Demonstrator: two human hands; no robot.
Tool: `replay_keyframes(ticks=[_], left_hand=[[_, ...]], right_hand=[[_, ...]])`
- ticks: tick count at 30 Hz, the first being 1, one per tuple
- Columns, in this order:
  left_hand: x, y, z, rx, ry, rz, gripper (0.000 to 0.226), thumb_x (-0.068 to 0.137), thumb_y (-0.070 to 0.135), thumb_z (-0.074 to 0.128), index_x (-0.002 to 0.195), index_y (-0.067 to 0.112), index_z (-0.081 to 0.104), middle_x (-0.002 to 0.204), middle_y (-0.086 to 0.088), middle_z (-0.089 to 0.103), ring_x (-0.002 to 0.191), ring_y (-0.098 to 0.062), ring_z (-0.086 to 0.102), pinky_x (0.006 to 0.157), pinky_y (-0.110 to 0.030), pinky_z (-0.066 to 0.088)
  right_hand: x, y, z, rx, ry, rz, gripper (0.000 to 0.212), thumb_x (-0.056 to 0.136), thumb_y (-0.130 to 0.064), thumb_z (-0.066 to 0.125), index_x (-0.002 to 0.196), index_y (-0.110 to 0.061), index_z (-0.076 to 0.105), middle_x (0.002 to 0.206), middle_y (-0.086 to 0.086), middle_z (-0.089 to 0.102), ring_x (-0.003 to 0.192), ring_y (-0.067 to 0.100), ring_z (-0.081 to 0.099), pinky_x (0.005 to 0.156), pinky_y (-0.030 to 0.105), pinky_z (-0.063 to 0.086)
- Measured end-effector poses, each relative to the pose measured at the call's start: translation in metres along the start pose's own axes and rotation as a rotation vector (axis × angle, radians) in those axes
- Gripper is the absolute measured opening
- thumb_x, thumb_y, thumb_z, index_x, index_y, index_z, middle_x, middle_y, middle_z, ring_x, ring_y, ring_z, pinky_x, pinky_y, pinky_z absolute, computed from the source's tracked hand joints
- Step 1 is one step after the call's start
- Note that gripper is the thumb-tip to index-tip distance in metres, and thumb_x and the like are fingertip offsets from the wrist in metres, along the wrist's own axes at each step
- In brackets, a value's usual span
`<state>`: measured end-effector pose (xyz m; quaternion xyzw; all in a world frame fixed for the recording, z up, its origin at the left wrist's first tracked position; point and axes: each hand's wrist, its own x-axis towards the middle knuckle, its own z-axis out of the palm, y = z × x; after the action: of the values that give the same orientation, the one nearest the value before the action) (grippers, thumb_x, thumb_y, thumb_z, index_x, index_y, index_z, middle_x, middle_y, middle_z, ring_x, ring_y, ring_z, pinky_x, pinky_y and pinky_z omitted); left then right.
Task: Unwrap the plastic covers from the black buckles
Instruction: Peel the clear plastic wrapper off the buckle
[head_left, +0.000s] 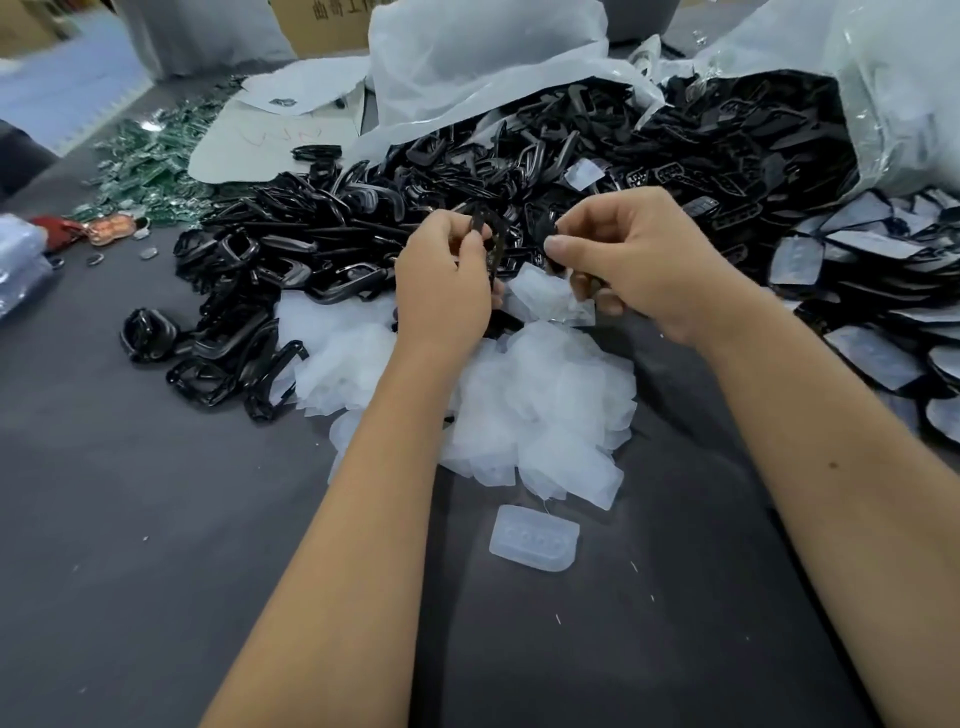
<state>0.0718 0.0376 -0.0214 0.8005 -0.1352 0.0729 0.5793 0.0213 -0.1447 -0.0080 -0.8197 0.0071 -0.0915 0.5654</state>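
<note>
My left hand (441, 275) pinches a black buckle (488, 244) above the table, fingers curled round its frame. My right hand (628, 260) grips a second black buckle piece (550, 234) at thumb and forefinger, and a clear plastic cover (545, 301) hangs below it. Under both hands lies a heap of loose clear covers (519, 405). One cover (535, 538) lies alone nearer to me. Bare black buckles (291, 260) are piled to the left. Buckles in plastic covers (872, 291) are stacked at the right.
A large white plastic bag (493, 67) spills black buckles (701, 145) across the back of the dark grey table (156, 519). Green small parts (156, 161) lie at the back left beside a white sheet (270, 135). A cardboard box (322, 21) stands behind.
</note>
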Motion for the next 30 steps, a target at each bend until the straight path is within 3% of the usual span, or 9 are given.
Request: replay_keyframes(ticks=[3, 9, 16, 20, 24, 27, 30], left_hand=[[0.002, 0.0, -0.001, -0.072, -0.008, -0.039, 0.008, 0.102, 0.006, 0.054, 0.104, 0.008, 0.062, 0.088, -0.007, 0.067, 0.05, -0.01, 0.064, 0.05, -0.025, 0.049], [0.002, 0.001, -0.004, -0.157, 0.04, -0.047, 0.005, 0.098, 0.006, 0.063, 0.1, 0.01, 0.066, 0.088, -0.019, 0.072, 0.041, -0.014, 0.054, 0.044, -0.019, 0.041], [0.0, 0.003, -0.005, -0.202, 0.044, -0.05, 0.001, 0.096, 0.011, 0.07, 0.097, 0.011, 0.071, 0.077, -0.003, 0.072, 0.043, -0.013, 0.056, 0.044, -0.02, 0.041], [0.001, 0.004, -0.006, -0.234, 0.018, -0.029, 0.007, 0.095, 0.011, 0.071, 0.09, 0.015, 0.074, 0.073, -0.002, 0.07, 0.045, -0.011, 0.057, 0.044, -0.021, 0.043], [0.002, 0.0, -0.004, -0.244, -0.01, -0.024, 0.014, 0.099, 0.006, 0.066, 0.093, 0.013, 0.077, 0.081, -0.007, 0.072, 0.058, -0.011, 0.065, 0.057, -0.021, 0.052], [0.003, -0.003, -0.001, -0.269, -0.01, -0.03, 0.026, 0.101, -0.001, 0.056, 0.095, 0.013, 0.077, 0.096, -0.015, 0.075, 0.075, -0.015, 0.072, 0.072, -0.024, 0.059], [0.004, -0.005, 0.001, -0.262, -0.042, -0.042, 0.033, 0.101, -0.007, 0.05, 0.1, 0.012, 0.076, 0.098, -0.009, 0.075, 0.083, -0.013, 0.075, 0.081, -0.027, 0.061]], right_hand=[[-0.003, 0.007, 0.012, 0.321, -0.043, 0.022, 0.018, 0.098, -0.013, 0.07, 0.082, -0.019, 0.076, 0.083, 0.013, 0.075, 0.053, 0.015, 0.058, 0.039, 0.021, 0.037], [-0.004, 0.008, 0.013, 0.384, -0.067, -0.001, 0.017, 0.095, -0.015, 0.073, 0.079, -0.02, 0.077, 0.085, 0.015, 0.076, 0.052, 0.016, 0.056, 0.04, 0.02, 0.037], [-0.007, -0.002, 0.012, 0.478, -0.148, -0.058, 0.021, 0.096, -0.013, 0.07, 0.075, -0.017, 0.065, 0.099, 0.018, 0.078, 0.058, 0.015, 0.061, 0.044, 0.02, 0.04], [-0.005, -0.003, 0.013, 0.572, -0.121, -0.093, 0.019, 0.094, -0.019, 0.073, 0.078, -0.018, 0.062, 0.087, 0.013, 0.075, 0.053, 0.015, 0.056, 0.044, 0.02, 0.038], [-0.003, -0.001, 0.016, 0.492, 0.024, -0.122, 0.012, 0.091, -0.02, 0.08, 0.086, -0.013, 0.071, 0.076, 0.006, 0.066, 0.057, 0.015, 0.055, 0.047, 0.021, 0.042], [-0.003, 0.002, 0.02, 0.368, 0.119, -0.108, 0.003, 0.095, -0.008, 0.074, 0.094, -0.009, 0.077, 0.069, 0.003, 0.067, 0.058, 0.014, 0.06, 0.052, 0.022, 0.049], [-0.004, 0.004, 0.024, 0.271, 0.195, -0.11, 0.014, 0.092, 0.001, 0.074, 0.106, -0.004, 0.072, 0.069, 0.005, 0.067, 0.058, 0.017, 0.065, 0.052, 0.025, 0.053]])
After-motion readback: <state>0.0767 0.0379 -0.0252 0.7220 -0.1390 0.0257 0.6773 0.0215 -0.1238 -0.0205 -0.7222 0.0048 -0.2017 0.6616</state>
